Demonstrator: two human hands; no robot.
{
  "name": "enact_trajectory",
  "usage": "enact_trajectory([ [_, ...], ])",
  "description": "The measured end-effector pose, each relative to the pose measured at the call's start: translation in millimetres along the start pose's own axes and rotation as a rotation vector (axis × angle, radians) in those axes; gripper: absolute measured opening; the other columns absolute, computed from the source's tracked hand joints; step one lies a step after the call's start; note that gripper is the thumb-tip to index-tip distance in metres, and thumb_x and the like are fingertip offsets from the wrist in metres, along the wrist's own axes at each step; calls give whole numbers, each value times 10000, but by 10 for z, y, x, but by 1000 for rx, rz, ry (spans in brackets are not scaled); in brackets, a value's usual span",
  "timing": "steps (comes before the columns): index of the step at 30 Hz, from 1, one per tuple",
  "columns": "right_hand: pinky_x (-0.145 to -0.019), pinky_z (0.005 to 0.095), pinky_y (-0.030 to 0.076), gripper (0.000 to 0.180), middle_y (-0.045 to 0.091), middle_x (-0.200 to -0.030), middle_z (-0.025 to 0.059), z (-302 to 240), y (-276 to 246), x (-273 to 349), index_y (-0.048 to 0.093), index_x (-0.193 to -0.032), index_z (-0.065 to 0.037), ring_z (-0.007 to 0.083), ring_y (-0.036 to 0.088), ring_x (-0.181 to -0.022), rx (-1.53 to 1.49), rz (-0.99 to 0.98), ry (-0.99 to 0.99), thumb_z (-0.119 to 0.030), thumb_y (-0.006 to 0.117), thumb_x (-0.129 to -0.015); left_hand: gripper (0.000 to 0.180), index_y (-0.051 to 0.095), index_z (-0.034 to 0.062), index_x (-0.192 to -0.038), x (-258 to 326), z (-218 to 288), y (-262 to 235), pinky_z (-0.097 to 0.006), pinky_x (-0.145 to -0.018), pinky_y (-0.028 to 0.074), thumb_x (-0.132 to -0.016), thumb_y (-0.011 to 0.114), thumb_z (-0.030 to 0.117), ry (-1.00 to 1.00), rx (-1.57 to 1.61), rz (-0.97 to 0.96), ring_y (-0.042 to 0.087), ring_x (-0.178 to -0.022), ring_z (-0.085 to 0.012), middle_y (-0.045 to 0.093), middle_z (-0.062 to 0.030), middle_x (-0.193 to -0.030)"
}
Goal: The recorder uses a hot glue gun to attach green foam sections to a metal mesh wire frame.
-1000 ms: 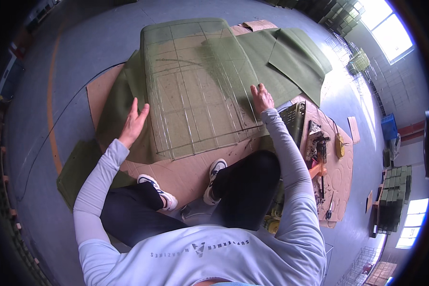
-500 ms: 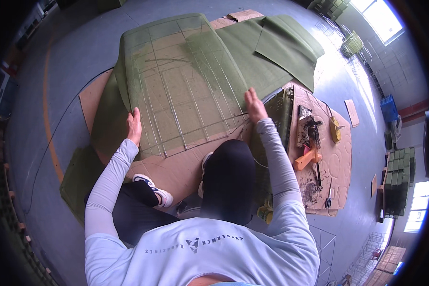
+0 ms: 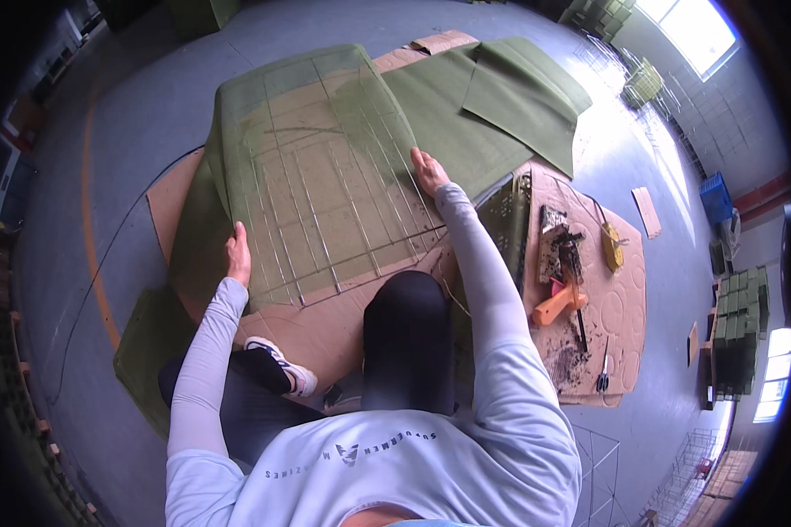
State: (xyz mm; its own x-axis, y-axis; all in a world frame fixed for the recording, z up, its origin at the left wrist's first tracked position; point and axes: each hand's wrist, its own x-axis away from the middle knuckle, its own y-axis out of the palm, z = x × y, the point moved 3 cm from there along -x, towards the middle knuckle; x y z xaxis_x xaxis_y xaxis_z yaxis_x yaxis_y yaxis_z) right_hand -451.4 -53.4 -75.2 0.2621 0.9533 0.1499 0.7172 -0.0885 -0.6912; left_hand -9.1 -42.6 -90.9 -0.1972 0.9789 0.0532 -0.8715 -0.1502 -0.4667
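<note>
A wire grid frame [image 3: 337, 279] with long metal bars lies before me, inside or under see-through green mesh fabric [image 3: 237, 97]. My left hand [image 3: 238, 255] rests along the left side of the mesh, fingers stretched upward. Against the right side, higher up, my right hand [image 3: 429, 172] lies with its fingers extended and together. Neither hand wraps round a bar that I can see. Beyond the frame spreads a larger green sheet [image 3: 448, 101] with a folded-over flap [image 3: 527, 97].
Cardboard [image 3: 277, 321] lies under the frame. At right, a cardboard-topped surface [image 3: 620, 342] carries an orange-handled tool [image 3: 558, 303] with a blackened front, scissors [image 3: 603, 379] and a yellow corded piece [image 3: 613, 248]. A black cable [image 3: 105, 255] curves across the floor at left.
My right hand has slid up and leftward along the right side of the mesh. The left hand sits slightly lower in view, still at the left side. My view has shifted a little.
</note>
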Motion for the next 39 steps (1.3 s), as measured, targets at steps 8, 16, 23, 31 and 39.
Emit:
enact_trajectory([
  [8,-853,316,402,511,545,-1051,211,-92,-547,652,451,-1136,60,266,519,-1009,-366,736,-186,-390,398,-899,665,501,-90,-658,-88,-46,101,-412,-566,340,-867,359,525,106,-50,76,413,-554,-244,464,-177,-558],
  [16,-467,239,423,492,601,-660,80,275,465,2073,572,-781,-13,122,551,-537,-1030,275,150,-433,352,-913,723,516,-115,-589,-197,-43,64,-461,-574,352,-864,328,527,172,-217,25,520,-580,-387,506,-283,-582],
  [23,-523,262,482,389,608,-766,119,-2,511,1870,565,-832,47,163,582,-575,-1259,126,152,-338,518,-869,674,608,-34,-705,-30,252,-44,-483,-670,407,-846,295,547,137,-580,-78,552,-777,-422,584,-255,-787],
  [31,-561,258,476,313,596,-713,55,-342,316,1842,592,-827,49,124,559,-583,-1115,189,212,-262,565,-849,584,607,-48,-720,26,367,-224,-479,-677,419,-811,405,492,126,-622,-115,567,-786,-417,574,-274,-788],
  [39,-549,254,470,119,582,-734,9,271,-169,732,574,-829,-37,104,551,-606,-1126,22,58,-155,587,-832,646,506,-82,-555,1506,523,292,-472,-514,356,-855,379,476,76,-94,36,533,-532,-378,498,-266,-547],
])
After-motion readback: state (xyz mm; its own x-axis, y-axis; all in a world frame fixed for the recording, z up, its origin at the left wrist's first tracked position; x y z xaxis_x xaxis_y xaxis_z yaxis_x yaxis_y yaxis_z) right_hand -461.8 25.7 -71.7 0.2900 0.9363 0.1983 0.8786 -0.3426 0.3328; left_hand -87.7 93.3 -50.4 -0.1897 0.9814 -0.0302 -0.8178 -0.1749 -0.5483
